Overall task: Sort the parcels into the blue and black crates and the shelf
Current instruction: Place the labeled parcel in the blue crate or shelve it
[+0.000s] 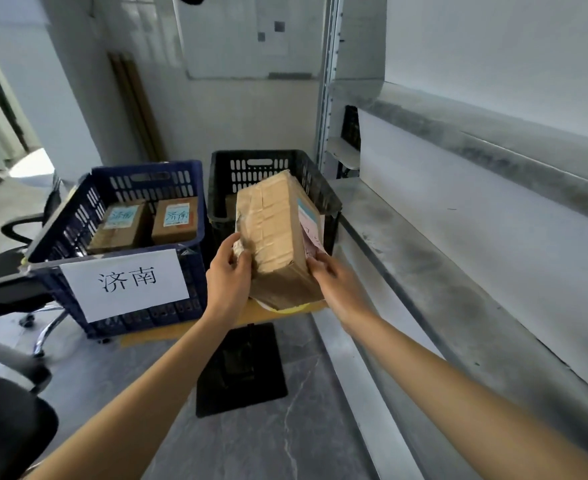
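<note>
1. Parcel, a long brown cardboard box bound in creased tan tape, is held in mid-air by both hands in front of the near rim of the black crate.
2. Its long axis is tilted: the near end is kept low at 6 o'clock by the hands, and the far end is raised toward 12 o'clock, across the crate's opening. The broad taped face is turned toward the camera, while a face with a pale blue and white label is turned toward 3 o'clock.
3. The near left corner is gripped by the left hand, thumb and fingers curled round it. The lower right edge is clasped by the right hand, fingers pressed onto the labelled face.
4. At 9 o'clock of the parcel, a blue crate of slotted plastic is seen; two labelled cardboard boxes are laid side by side in it, and a white paper sign with black characters is fixed to its front wall.
5. At 3 o'clock, the shelf is shown, its flat grey surface dull and smudged.
</note>
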